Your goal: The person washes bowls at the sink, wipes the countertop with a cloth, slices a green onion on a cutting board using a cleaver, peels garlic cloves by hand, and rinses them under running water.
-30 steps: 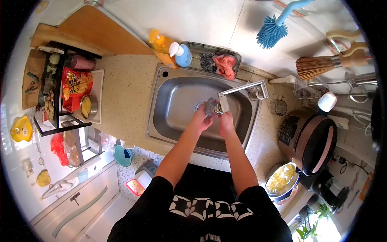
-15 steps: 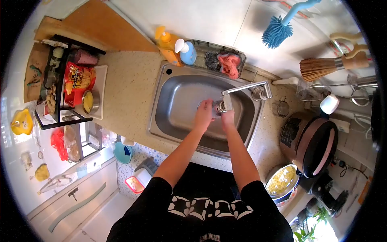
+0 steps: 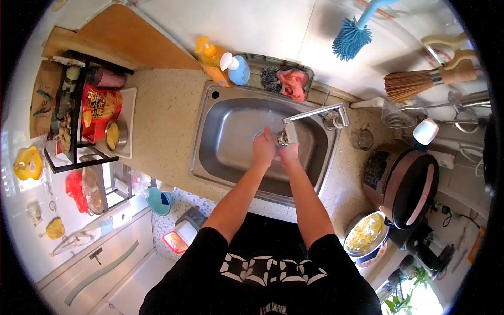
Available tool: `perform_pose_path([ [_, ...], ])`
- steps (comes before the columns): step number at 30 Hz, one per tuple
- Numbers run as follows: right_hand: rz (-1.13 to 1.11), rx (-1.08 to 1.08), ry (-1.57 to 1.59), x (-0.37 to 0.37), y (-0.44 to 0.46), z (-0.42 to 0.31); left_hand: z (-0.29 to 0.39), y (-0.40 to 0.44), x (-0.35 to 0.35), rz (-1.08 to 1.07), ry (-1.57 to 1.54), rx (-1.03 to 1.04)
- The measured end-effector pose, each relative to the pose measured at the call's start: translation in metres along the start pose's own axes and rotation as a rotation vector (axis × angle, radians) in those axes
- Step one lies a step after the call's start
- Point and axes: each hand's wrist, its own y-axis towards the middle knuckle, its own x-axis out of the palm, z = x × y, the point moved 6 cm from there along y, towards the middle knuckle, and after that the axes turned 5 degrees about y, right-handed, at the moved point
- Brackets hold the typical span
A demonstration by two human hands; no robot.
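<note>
My left hand (image 3: 263, 150) is over the metal sink (image 3: 226, 126), its fingers bent inward. Close beside it, my right hand (image 3: 289, 152) is curled under the spout of the faucet (image 3: 313, 113), whose head hides part of the fingers. Something clear and shiny shows between the two hands, too small and blurred to name. A pale curved edge also shows just left of my left fingers. Both hands are near each other below the faucet head.
Behind the sink stand an orange pump bottle (image 3: 214, 63), a blue pump bottle (image 3: 239, 70) and a caddy with a pink cloth (image 3: 293, 84). A rice cooker (image 3: 401, 186) and a pot of pale yellow food (image 3: 366, 233) are at right. A black rack (image 3: 79, 121) stands left.
My hands have drawn closer together, and the right hand has turned in under the faucet head. The whole view has shifted slightly.
</note>
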Motion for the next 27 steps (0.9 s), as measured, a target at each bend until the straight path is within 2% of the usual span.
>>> perform_pose_path([
  [3,0.005,0.185,-0.042,-0.008,-0.004,-0.017,-0.005,-0.012,0.01,-0.131,-0.466,-0.286],
  [4,-0.004,0.26,-0.078,-0.015,0.001,-0.02,-0.001,-0.014,0.008,-0.154,-0.533,-0.31],
  [7,-0.113,-0.399,-0.588,-0.041,0.066,-0.017,0.007,-0.023,0.001,-0.212,-0.665,-0.363],
  [10,-0.089,-0.28,-0.742,-0.026,0.033,-0.092,0.004,-0.027,-0.003,-0.216,-0.653,-0.371],
  [11,-0.123,-0.249,-0.773,-0.031,0.046,-0.094,0.002,-0.029,-0.004,-0.203,-0.641,-0.374],
  [15,0.021,-0.233,-0.929,-0.047,0.08,-0.103,-0.01,-0.032,-0.018,-0.16,-0.537,-0.273],
  [18,0.045,-0.145,-0.79,-0.033,0.05,-0.135,-0.015,-0.04,-0.03,-0.153,-0.504,-0.264],
  [19,0.093,-0.136,-0.81,-0.03,0.045,-0.142,-0.016,-0.043,-0.034,-0.146,-0.526,-0.271],
  [20,0.065,-0.172,-0.701,-0.028,0.045,-0.14,-0.018,-0.046,-0.039,-0.139,-0.547,-0.277],
  [23,-0.012,-0.223,-0.371,-0.035,0.046,-0.109,-0.022,-0.053,-0.048,-0.131,-0.59,-0.314],
  [25,-0.105,-0.294,-0.514,-0.053,0.059,-0.051,-0.024,-0.057,-0.049,-0.128,-0.592,-0.338],
  [27,-0.135,0.049,-0.323,-0.052,0.022,0.001,-0.025,-0.062,-0.048,-0.118,-0.57,-0.355],
])
